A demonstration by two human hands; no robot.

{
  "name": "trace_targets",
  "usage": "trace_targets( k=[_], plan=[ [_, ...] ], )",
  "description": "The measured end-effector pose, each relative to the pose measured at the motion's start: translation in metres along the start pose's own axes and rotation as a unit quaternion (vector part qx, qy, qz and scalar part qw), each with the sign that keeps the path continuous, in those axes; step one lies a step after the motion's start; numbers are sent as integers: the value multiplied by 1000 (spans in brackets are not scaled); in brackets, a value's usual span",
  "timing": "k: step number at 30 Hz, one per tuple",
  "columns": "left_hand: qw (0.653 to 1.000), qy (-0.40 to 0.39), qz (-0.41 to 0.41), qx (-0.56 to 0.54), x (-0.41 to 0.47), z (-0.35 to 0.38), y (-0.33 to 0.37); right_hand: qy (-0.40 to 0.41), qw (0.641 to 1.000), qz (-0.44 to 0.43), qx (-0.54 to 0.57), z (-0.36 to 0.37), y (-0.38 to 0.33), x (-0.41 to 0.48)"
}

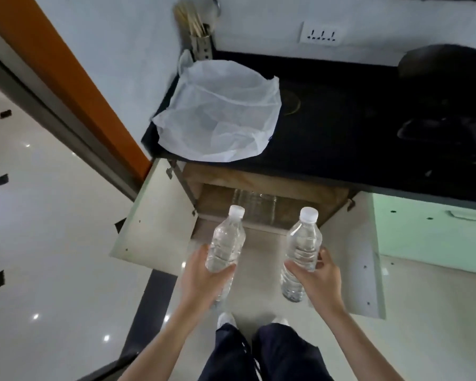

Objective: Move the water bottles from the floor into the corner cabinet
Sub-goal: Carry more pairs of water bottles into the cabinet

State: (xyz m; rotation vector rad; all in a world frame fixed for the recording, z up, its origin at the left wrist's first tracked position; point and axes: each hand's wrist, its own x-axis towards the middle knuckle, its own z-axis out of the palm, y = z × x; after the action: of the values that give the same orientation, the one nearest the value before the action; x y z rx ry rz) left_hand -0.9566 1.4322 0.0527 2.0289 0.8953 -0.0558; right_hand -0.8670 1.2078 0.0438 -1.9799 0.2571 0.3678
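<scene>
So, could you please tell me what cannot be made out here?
Head view:
- Inside of the cabinet: hidden under the countertop; clear items there too dim to count.
- Base of the left bottle: covered by the left hand.
- Dark shape at right: blurred, cut off by the edge.

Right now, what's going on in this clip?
A person stands facing the open corner cabinet under the dark counter, with both doors swung out. The left hand grips the left water bottle and the right hand grips the right water bottle, caps up, in front of the opening. Neither bottle is inside yet. Clear items sit on the shelf, too blurred to identify.
</scene>
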Motion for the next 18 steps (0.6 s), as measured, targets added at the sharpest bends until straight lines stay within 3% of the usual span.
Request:
trace_targets(
  k=[11, 18],
  plan=[
    [996, -77, -47, 9, 125, 94, -49, -2, 997, 68, -39, 70, 86, 110],
    [994, -86, -47, 42, 257, 173, -144, -11, 995, 92, -36, 159, 195, 223]
  ],
)
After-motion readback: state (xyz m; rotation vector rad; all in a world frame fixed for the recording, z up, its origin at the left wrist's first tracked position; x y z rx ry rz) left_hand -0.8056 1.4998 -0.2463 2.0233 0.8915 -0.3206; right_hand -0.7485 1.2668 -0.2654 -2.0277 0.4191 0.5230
